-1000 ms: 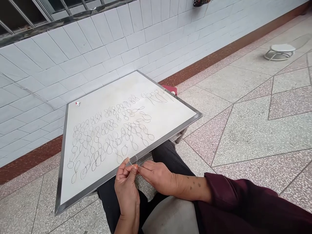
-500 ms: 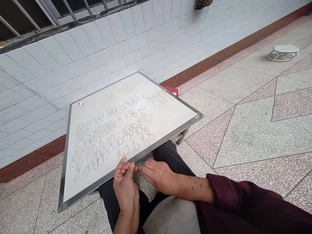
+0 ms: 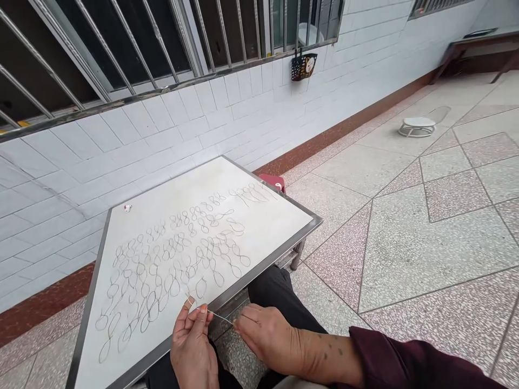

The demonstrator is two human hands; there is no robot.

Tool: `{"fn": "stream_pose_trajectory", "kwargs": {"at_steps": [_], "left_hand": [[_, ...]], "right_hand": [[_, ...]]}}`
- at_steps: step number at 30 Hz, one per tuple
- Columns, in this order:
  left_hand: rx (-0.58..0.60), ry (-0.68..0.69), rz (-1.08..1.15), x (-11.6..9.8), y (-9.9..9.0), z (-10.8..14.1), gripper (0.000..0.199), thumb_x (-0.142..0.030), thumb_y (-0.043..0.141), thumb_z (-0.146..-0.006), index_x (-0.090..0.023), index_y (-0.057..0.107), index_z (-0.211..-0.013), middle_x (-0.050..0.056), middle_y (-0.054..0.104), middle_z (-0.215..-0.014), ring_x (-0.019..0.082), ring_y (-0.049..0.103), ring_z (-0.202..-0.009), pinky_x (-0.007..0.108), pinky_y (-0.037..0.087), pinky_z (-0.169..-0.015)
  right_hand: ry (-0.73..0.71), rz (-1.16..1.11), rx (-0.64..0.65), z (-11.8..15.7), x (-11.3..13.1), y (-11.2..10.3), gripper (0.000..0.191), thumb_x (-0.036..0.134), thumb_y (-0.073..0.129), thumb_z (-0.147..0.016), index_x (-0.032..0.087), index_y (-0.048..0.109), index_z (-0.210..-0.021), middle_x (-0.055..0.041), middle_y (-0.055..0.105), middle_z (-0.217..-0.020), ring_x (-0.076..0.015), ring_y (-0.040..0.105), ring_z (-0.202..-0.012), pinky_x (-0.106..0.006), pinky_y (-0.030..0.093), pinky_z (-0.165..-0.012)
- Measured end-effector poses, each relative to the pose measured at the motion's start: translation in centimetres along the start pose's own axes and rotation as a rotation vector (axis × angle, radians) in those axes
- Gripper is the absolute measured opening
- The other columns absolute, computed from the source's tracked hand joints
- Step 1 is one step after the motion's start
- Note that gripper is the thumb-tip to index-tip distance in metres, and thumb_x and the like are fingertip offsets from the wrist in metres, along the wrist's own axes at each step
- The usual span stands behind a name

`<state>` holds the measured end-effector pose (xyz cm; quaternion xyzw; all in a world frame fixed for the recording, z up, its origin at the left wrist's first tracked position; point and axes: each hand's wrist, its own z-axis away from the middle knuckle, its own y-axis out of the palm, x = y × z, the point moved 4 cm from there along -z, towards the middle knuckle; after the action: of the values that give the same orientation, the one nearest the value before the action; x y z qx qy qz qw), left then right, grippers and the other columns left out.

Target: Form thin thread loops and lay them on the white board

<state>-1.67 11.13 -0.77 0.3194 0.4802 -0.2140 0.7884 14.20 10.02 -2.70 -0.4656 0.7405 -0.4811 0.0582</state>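
A thin pale wire or cord (image 3: 221, 316) stretches between my two hands above the table's near edge. My left hand (image 3: 193, 340) is closed, thumb and forefinger pinching one part of it, and a bit of it passes by a raised fingertip. My right hand (image 3: 263, 332) is closed on the other end, its fingertips mostly hidden behind the knuckles. Just beyond my left hand lie many thin dark loops (image 3: 174, 281), several twisted into figure-eight shapes, in rows on the white tabletop (image 3: 279, 227). Whether the strand is wire or string I cannot tell.
The table's grey metal rim (image 3: 259, 275) runs close in front of my knees. A tiled wall (image 3: 170, 127) with barred windows stands behind it. A red stool (image 3: 272, 181) shows past the far corner; a low white seat (image 3: 417, 126) stands on the terrazzo floor at right.
My hands have drawn apart, so a longer stretch of the strand shows between them. The view has tilted up, bringing more of the windows and floor into sight.
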Motion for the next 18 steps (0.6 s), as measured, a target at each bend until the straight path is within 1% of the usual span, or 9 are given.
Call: {"fn": "stream_pose_trajectory", "kwargs": {"at_steps": [3, 6, 9, 11, 14, 16, 18], "left_hand": [[-0.014, -0.012, 0.007, 0.2, 0.3, -0.4, 0.028, 0.001, 0.068, -0.078, -0.017, 0.067, -0.099, 0.004, 0.068, -0.092, 0.01, 0.064, -0.074, 0.018, 0.054, -0.066], [-0.011, -0.009, 0.011, 0.2, 0.6, -0.8, 0.028, 0.002, 0.069, -0.076, -0.018, 0.066, -0.096, 0.004, 0.068, -0.095, 0.01, 0.064, -0.075, 0.018, 0.054, -0.065], [0.007, -0.003, -0.013, 0.2, 0.9, -1.0, 0.029, 0.0, 0.072, -0.073, -0.019, 0.067, -0.095, 0.003, 0.067, -0.09, 0.01, 0.062, -0.07, 0.02, 0.054, -0.063], [0.015, 0.012, -0.023, 0.1, 1.1, -1.0, 0.03, -0.003, 0.074, -0.071, -0.019, 0.067, -0.095, 0.002, 0.067, -0.087, 0.011, 0.062, -0.07, 0.021, 0.055, -0.065], [0.021, 0.038, -0.034, 0.1, 1.4, -1.0, 0.029, -0.006, 0.076, -0.071, -0.019, 0.067, -0.096, 0.002, 0.066, -0.085, 0.012, 0.063, -0.07, 0.023, 0.055, -0.068], [0.025, 0.042, -0.067, 0.3, 1.6, -1.0, 0.029, -0.008, 0.077, -0.071, -0.019, 0.067, -0.096, 0.002, 0.066, -0.085, 0.012, 0.063, -0.068, 0.026, 0.056, -0.067], [0.036, 0.032, -0.091, 0.6, 2.0, -1.2, 0.03, -0.01, 0.077, -0.071, -0.019, 0.066, -0.097, 0.003, 0.067, -0.087, 0.014, 0.064, -0.068, 0.028, 0.056, -0.066]], "right_hand": [[-0.004, -0.006, -0.03, 0.1, -0.5, -0.3, 0.016, 0.017, 0.043, -0.099, 0.019, 0.053, -0.086, -0.0012, 0.059, -0.08, -0.0156, 0.052, -0.069, -0.029, 0.039, -0.058], [-0.021, -0.035, -0.023, 0.4, -1.1, -0.1, 0.014, 0.015, 0.044, -0.097, 0.018, 0.057, -0.1, -0.0018, 0.061, -0.082, -0.0162, 0.054, -0.07, -0.028, 0.041, -0.059], [0.009, -0.088, -0.028, 0.7, -2.1, 0.3, 0.021, 0.015, 0.048, -0.096, 0.019, 0.058, -0.114, -0.0017, 0.063, -0.085, -0.0166, 0.056, -0.071, -0.027, 0.043, -0.06], [0.058, -0.118, -0.041, 0.8, -2.6, 0.6, 0.02, 0.017, 0.049, -0.097, 0.021, 0.06, -0.112, -0.0019, 0.064, -0.084, -0.0173, 0.057, -0.071, -0.028, 0.046, -0.06], [0.119, -0.168, -0.037, 0.9, -3.0, 0.5, 0.015, 0.018, 0.049, -0.098, 0.022, 0.062, -0.102, -0.0031, 0.066, -0.084, -0.0185, 0.06, -0.072, -0.028, 0.049, -0.061], [0.14, -0.202, -0.04, 0.9, -3.0, 0.1, 0.015, 0.019, 0.047, -0.098, 0.021, 0.062, -0.101, -0.0031, 0.066, -0.085, -0.0181, 0.062, -0.074, -0.027, 0.051, -0.064], [0.141, -0.212, -0.086, 0.8, -3.1, -0.6, 0.017, 0.02, 0.046, -0.098, 0.02, 0.062, -0.103, -0.0026, 0.066, -0.083, -0.0169, 0.062, -0.072, -0.026, 0.05, -0.062]]}}
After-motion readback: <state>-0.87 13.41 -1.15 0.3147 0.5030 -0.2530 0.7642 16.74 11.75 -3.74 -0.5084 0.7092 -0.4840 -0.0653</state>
